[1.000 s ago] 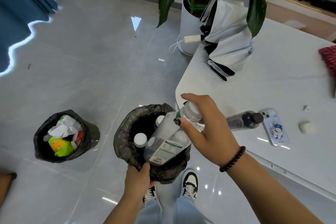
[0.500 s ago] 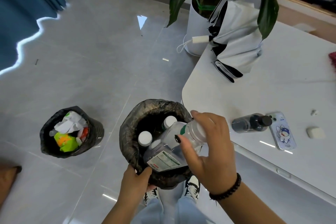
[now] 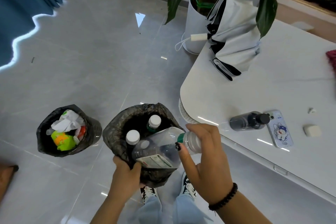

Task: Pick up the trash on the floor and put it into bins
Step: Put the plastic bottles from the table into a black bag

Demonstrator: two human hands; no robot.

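My left hand (image 3: pixel 125 174) grips the near rim of the bin (image 3: pixel 116 132), holding the bag open. My right hand (image 3: pixel 203 152) pinches the clear bottle (image 3: pixel 158 149) by its neck; the bottle now sits lower than a second ago, base inside the bin beside two capped bottles, so a release should finish this one. Far left, a second bin (image 3: pixel 43 132) holds wrappers. Right, the counter (image 3: pixel 272 87) carries a dark bottle (image 3: pixel 247 121).
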